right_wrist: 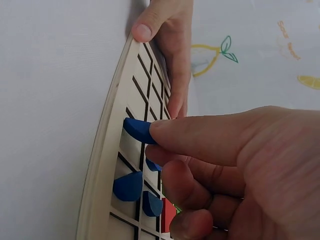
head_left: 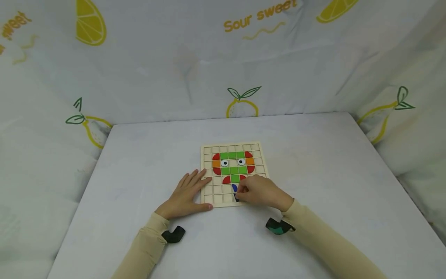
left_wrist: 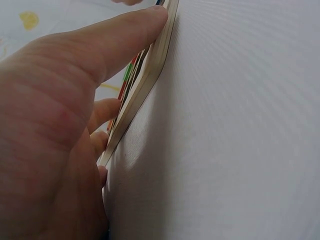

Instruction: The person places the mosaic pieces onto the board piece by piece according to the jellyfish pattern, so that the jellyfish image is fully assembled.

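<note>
A pale wooden grid board (head_left: pixel 217 190) lies on the table. My left hand (head_left: pixel 184 196) rests along its left side, thumb at the near edge and fingertips on the left border. Between thumb and fingers, my right hand (head_left: pixel 262 190) pinches a blue curved-edge piece (right_wrist: pixel 137 130) at a near-row cell. Another blue piece (right_wrist: pixel 127 186) and a smaller-looking blue piece (right_wrist: pixel 152 204) sit in cells beside it. Farther up the board are green squares (head_left: pixel 232 155), an orange square (head_left: pixel 216 164), rounded red pieces (head_left: pixel 226 179) and two round eye pieces (head_left: pixel 224 163). My right hand hides some cells in the head view.
The white-covered table (head_left: pixel 146 155) extends around the board. A white curtain (head_left: pixel 156 77) with lemon prints stands behind it and along both sides. Black wrist devices (head_left: pixel 174 235) sit at both sleeve cuffs.
</note>
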A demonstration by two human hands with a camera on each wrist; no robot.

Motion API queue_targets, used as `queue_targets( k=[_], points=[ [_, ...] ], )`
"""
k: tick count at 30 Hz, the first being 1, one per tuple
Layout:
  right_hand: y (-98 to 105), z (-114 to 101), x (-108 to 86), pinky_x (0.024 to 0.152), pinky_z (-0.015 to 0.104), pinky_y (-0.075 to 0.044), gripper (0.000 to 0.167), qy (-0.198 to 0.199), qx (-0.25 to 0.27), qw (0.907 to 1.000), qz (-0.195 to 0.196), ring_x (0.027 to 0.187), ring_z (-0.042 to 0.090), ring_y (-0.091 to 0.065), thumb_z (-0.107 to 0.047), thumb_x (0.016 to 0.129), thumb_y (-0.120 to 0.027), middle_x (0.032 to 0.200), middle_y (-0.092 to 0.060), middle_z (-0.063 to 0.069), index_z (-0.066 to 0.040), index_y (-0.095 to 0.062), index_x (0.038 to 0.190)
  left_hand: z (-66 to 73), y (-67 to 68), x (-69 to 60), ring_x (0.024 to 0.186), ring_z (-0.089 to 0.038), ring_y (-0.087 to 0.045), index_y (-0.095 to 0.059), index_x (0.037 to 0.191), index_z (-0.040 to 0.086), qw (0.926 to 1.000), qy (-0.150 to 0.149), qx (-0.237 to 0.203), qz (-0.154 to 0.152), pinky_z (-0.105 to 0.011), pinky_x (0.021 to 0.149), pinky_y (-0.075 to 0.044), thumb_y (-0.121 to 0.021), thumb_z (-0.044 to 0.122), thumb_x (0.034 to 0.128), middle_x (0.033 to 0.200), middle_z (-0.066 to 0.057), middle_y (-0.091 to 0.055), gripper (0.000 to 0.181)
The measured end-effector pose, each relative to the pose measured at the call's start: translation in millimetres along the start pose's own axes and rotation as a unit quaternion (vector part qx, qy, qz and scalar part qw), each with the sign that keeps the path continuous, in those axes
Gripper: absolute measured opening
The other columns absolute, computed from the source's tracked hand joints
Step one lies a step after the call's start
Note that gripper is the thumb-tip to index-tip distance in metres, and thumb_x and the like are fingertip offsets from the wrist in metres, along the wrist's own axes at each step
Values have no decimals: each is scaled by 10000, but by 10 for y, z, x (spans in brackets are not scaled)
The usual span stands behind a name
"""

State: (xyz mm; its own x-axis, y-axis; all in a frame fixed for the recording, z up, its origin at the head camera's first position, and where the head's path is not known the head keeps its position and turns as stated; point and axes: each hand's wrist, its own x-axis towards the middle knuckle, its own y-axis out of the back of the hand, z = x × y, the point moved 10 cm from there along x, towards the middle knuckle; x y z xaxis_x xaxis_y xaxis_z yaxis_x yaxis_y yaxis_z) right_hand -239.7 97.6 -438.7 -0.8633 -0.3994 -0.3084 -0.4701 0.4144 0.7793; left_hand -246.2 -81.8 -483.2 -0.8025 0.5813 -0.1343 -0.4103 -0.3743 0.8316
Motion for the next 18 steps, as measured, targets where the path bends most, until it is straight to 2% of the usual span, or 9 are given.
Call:
queue_targets(
  k=[6,14,18],
  points=[
    [17,2,13,552,224,-435,95,-35,69,10000,23,623,109,-543,-226,907,-766,659,-612,-66,-152,-771,847,4,29,12,1612,-233,0,-296,1611,280,10000,-11,59,15,-507,1304,11,-701,634,849,1731,55,-60,933],
    [-10,9,19,540,220,-414,120,-127,48,9999,7,621,110,-533,-237,911,-762,641,-598,-62,-158,-756,820,24,15,-3,1611,-251,-9,-304,1609,276,10000,-33,2,-12,-524,1302,0,-710,617,850,1731,41,-73,925],
    [103,44,-5,534,228,-395,141,-168,74,9996,222,613,116,-524,-252,938,-728,646,-584,-56,-162,-727,829,38,29,-12,1611,-260,-13,-309,1607,269,10000,-45,-2,-6,-527,1301,-1,-710,612,851,1731,27,-78,922]
  ],
)
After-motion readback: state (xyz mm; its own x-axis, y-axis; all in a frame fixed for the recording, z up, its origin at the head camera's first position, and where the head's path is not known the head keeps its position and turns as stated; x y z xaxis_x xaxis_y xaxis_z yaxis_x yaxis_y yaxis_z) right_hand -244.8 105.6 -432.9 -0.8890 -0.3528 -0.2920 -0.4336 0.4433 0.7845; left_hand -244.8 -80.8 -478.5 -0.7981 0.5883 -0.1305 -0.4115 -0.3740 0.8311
